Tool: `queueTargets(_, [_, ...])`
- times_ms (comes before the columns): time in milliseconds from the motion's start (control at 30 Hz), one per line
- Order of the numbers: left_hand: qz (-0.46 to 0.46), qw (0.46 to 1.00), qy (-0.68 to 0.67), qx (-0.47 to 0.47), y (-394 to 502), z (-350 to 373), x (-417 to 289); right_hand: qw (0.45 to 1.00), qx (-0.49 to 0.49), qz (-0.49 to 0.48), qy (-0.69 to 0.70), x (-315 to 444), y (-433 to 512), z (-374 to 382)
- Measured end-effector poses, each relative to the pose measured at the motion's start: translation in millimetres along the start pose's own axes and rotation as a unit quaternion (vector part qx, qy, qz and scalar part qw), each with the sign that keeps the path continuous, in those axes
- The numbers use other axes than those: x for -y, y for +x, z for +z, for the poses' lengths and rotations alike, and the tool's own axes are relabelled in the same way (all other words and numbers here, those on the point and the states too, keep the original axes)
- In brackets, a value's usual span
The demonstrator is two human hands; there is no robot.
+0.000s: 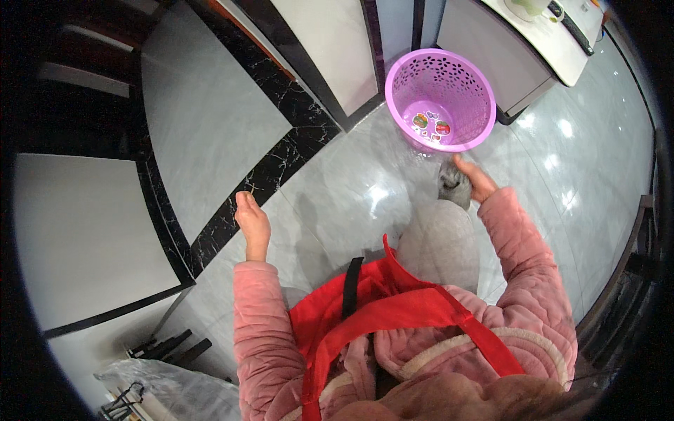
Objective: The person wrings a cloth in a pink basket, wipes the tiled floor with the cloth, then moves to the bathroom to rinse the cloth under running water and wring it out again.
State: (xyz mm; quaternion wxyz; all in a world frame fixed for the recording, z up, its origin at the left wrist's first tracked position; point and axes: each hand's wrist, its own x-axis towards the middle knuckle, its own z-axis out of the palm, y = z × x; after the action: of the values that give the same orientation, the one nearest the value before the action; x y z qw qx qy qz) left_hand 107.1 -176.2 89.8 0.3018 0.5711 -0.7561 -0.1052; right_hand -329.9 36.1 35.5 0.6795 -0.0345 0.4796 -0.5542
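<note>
My left hand (253,221) is raised over the black marble floor strip, its fingers close together. A thin yellowish thing (253,188) shows at its fingertips; whether it is held is unclear. Beside my grey-covered foot (455,184) is my right hand (478,180), its fingertips just below the rim of a purple plastic basket (494,113). Whatever lies under that hand is hidden. The basket stands upright on the floor, with perforated walls and colourful stickers at its bottom. A red apron (379,316) hangs over my pink quilted clothing.
A cabinet (489,52) with a white top stands behind the basket, with a cup (526,8) on it. Glossy grey tiles (347,184) cover the floor, bordered by black marble (284,158). Clear plastic sheeting (168,387) lies at the lower left. Dark furniture (626,279) stands at the right.
</note>
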Motion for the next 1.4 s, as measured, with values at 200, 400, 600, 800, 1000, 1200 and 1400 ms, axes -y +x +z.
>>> queueTargets(200, [-0.039,0.999,-0.032,0.002,-2,0,8,0.984,0.101,0.113,-0.089,-46,38,59])
queueTargets(400, [-0.042,0.999,-0.029,0.017,-14,-14,20,0.700,-0.081,-0.472,-0.529,-18,110,162])
queueTargets(600, [-0.048,0.998,-0.009,0.033,-25,-43,42,0.567,-0.304,-0.575,-0.506,13,199,214])
queueTargets(800, [-0.062,0.997,-0.010,0.047,-36,-62,58,0.783,-0.285,-0.275,-0.479,-52,290,169])
queueTargets(1000, [-0.075,0.995,-0.003,0.069,-33,-63,69,0.906,-0.259,-0.286,-0.176,-28,268,207])
queueTargets(1200, [-0.119,0.985,-0.030,0.124,-27,-44,71,0.721,-0.203,-0.533,-0.394,-43,229,247])
queueTargets(1400, [-0.053,0.993,-0.020,0.103,-31,-42,61,0.783,-0.238,-0.344,-0.461,-8,224,208])
